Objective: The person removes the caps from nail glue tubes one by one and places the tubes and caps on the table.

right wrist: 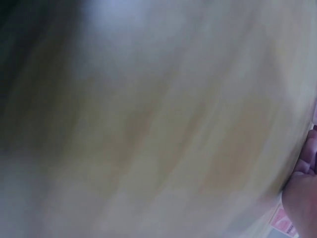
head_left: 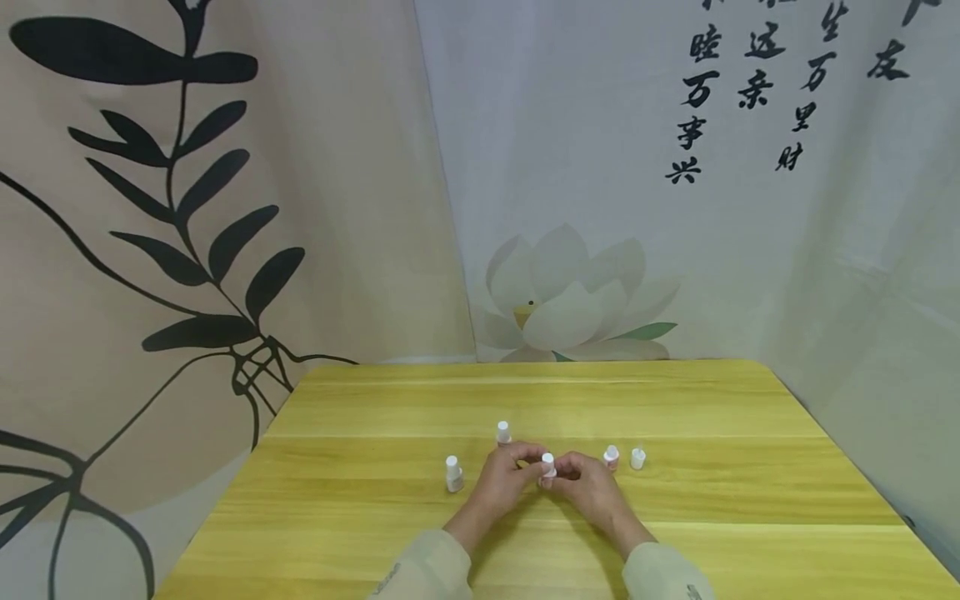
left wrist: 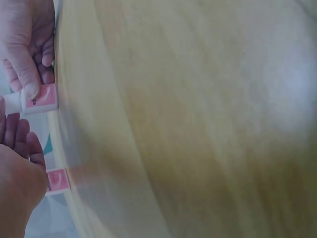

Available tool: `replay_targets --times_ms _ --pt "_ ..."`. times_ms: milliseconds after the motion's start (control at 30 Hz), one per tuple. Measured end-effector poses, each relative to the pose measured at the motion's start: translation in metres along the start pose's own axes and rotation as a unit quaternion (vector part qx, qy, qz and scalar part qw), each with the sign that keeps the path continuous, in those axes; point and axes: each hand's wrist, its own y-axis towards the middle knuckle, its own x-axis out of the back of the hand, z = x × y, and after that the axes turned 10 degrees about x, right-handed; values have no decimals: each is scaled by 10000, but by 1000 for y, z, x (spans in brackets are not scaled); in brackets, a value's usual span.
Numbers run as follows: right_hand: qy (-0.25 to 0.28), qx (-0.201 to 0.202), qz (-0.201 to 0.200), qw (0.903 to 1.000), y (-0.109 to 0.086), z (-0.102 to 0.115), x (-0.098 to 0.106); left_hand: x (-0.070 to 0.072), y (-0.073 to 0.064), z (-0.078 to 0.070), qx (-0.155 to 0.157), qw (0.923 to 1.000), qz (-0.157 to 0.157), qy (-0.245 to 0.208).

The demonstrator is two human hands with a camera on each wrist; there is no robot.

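Both hands meet at a small white bottle (head_left: pixel 548 467) with a pink label, held upright above the table in the head view. My left hand (head_left: pixel 504 482) pinches the white cap (left wrist: pixel 13 103) at its top. My right hand (head_left: pixel 591 487) grips the body, its thumb pressing the pink label (left wrist: pixel 43 95) in the left wrist view. Part of the right hand (right wrist: pixel 301 191) shows at the edge of the right wrist view. Just behind the left hand stands another white bottle (head_left: pixel 503 431), partly hidden by that hand.
One white bottle (head_left: pixel 453 474) stands left of the hands. To the right are a bottle with a pink label (head_left: pixel 612 457) and a small white cap-like piece (head_left: pixel 637 458). The wooden table (head_left: pixel 360 500) ends at a printed curtain (head_left: pixel 360 208).
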Motion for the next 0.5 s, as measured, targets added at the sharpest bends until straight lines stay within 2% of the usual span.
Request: replay_targets --times_ms 500 --pt "56 119 110 9999 -2 -1 1 -3 -4 3 -65 9999 -121 -9"
